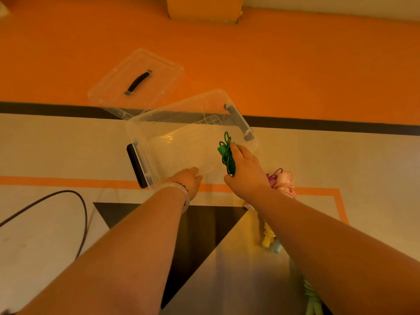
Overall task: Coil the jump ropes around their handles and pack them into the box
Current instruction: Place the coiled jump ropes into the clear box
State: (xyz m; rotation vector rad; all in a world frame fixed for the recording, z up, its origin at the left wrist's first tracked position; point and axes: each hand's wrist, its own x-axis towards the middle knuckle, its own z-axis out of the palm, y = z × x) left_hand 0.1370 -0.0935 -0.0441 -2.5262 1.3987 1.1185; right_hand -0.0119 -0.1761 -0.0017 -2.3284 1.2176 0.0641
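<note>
A clear plastic box [145, 133] with dark side latches lies open on the floor mat, nothing inside it. My right hand [244, 169] grips a coiled green jump rope [227, 153] over the box's right near corner. My left hand [189, 178] holds the box's near rim, a white bangle on its wrist. Right of my right wrist a pink coiled rope [285, 180] and a purple rope [273, 176] lie together on the mat. Under my right forearm I see yellow and pale blue handles [269, 241], and a light green rope [311, 296] lower down.
The box's clear lid [159, 67], with a dark carry handle, lies flat just beyond the box on the orange floor. A thin dark cable [84, 214] curves across the mat at the left. A cardboard box [204, 7] stands at the far wall.
</note>
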